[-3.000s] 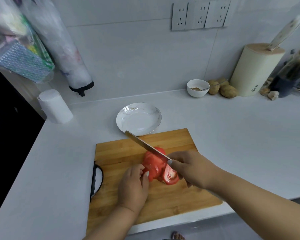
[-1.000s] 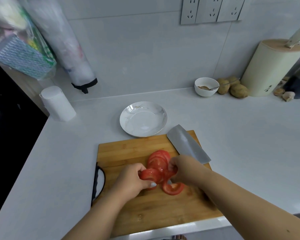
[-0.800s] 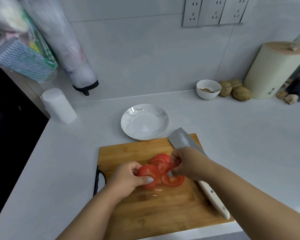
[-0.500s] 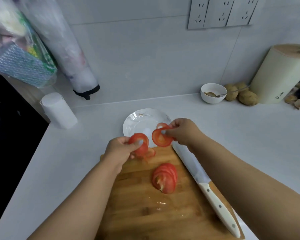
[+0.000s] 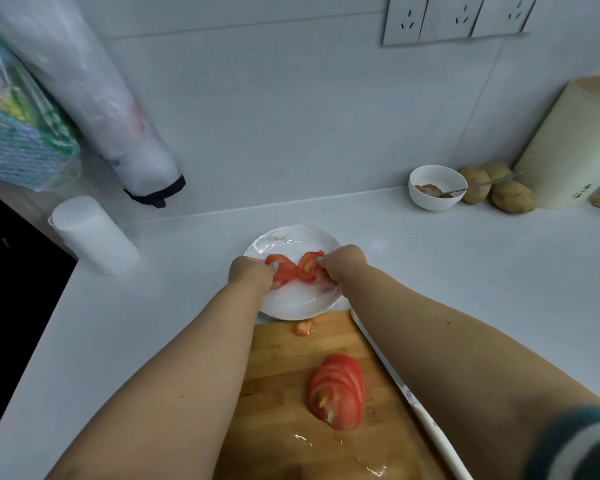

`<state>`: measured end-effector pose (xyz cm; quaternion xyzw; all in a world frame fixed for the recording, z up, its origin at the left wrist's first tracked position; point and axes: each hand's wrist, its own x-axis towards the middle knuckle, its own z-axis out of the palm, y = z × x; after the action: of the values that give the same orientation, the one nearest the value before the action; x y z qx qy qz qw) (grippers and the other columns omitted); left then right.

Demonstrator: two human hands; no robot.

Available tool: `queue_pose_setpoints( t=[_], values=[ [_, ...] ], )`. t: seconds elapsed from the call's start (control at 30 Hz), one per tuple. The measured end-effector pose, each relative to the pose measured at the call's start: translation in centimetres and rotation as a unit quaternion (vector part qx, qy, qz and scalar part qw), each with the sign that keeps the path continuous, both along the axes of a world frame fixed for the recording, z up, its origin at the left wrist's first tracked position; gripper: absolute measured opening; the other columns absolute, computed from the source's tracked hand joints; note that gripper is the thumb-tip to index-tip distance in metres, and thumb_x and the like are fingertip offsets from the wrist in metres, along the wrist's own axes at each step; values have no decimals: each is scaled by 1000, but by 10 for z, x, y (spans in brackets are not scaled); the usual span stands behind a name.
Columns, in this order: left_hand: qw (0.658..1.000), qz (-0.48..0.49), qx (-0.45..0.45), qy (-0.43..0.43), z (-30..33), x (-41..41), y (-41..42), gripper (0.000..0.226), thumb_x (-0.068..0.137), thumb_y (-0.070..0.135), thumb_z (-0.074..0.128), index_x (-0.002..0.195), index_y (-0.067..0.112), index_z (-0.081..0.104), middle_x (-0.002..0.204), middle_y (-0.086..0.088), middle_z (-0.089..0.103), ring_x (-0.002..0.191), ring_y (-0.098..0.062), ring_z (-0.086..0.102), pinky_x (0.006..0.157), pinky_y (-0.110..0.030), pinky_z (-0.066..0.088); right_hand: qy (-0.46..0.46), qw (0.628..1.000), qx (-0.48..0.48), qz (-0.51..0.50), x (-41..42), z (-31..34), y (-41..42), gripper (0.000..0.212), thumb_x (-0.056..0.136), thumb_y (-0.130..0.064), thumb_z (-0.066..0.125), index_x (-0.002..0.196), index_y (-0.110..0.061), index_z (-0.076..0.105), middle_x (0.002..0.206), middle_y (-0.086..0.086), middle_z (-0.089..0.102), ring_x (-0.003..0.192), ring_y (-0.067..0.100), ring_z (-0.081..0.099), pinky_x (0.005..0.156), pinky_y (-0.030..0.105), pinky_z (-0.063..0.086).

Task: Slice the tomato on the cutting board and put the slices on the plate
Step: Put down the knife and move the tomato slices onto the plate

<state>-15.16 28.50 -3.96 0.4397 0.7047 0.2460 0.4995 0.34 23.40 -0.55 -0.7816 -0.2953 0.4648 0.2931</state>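
Observation:
Both hands are over the white plate [image 5: 293,304], which stands just beyond the wooden cutting board [image 5: 281,403]. My left hand [image 5: 250,276] pinches red tomato slices [image 5: 284,270] low over the plate's middle. My right hand [image 5: 342,263] pinches another tomato slice [image 5: 307,268] beside them. A fanned stack of remaining slices [image 5: 338,391] lies on the board, with a small tomato end piece [image 5: 305,328] near the board's far edge. The knife [image 5: 416,405] lies along the board's right side, mostly hidden under my right forearm.
A white paper roll [image 5: 92,235] stands at the left. A small bowl with a spoon [image 5: 435,187], several potatoes [image 5: 499,192] and a cream knife block [image 5: 568,147] sit at the back right. Bags [image 5: 25,109] hang on the wall at left.
I laid the knife down on the board, picked up slices with both hands and carried them from the board to over the plate, lowering them into it.

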Motion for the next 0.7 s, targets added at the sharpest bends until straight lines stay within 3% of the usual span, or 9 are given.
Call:
queue_pose_setpoints(
  t=[0.07,0.13,0.23,0.27,0.33,0.43,0.5,0.53,0.7],
  values=[
    [976,-85,28,198,2,-1,0,40,82,33,66,105,1,64,102,-15,68,93,-29,64,80,-31,51,-16,999,-9,43,0,3,-1,27,92,-5,58,67,-11,49,66,4,52,60,19,54,60,28,50],
    [948,-137,65,281,11,0,-7,43,82,38,66,107,2,62,108,-14,66,99,-31,61,81,-32,46,-111,987,-36,107,-1,6,-2,25,96,-12,54,71,-9,48,64,2,50,67,20,58,58,24,44],
    [939,-141,123,289,33,1,-30,39,84,35,64,113,9,61,115,-11,61,103,-30,57,77,-31,43,-216,968,9,130,2,3,-4,10,90,-16,57,90,-6,61,88,6,64,91,25,65,61,25,42],
    [940,-128,150,277,39,-1,-42,33,84,33,64,109,12,63,111,-9,62,98,-28,58,73,-29,42,-247,960,27,130,4,2,-8,16,87,-15,59,99,-6,64,97,8,66,94,26,65,65,28,45],
    [948,-92,177,249,42,-9,-69,17,83,27,61,97,18,65,99,-3,64,83,-21,55,67,-27,38,-258,955,47,140,7,7,-26,16,84,-13,59,94,-4,67,92,9,68,85,26,65,66,31,49],
    [958,-100,127,238,28,-18,-112,8,82,27,58,87,24,63,86,7,63,75,-15,54,64,-26,43,-247,942,-1,229,7,9,-58,15,85,-10,53,70,-7,55,72,8,58,75,26,58,64,29,46],
    [964,-115,74,228,12,-16,-129,11,78,33,60,87,27,63,85,8,64,76,-16,58,66,-29,51,-234,927,-39,290,3,5,-73,16,90,-11,48,77,-9,58,74,7,57,81,27,59,73,31,49],
    [964,-109,66,233,6,-13,-133,16,76,36,63,90,28,63,87,8,64,79,-17,59,68,-30,53,-215,929,-44,296,0,0,-77,16,91,-11,48,79,-9,59,72,6,56,81,27,58,70,29,48],
    [944,-63,107,306,-3,8,-132,35,69,52,72,94,28,66,98,4,61,95,-22,57,80,-37,49,34,986,-81,140,-14,-13,-80,17,88,-6,54,72,-11,58,61,3,50,45,13,45,40,20,38]
  ],
)
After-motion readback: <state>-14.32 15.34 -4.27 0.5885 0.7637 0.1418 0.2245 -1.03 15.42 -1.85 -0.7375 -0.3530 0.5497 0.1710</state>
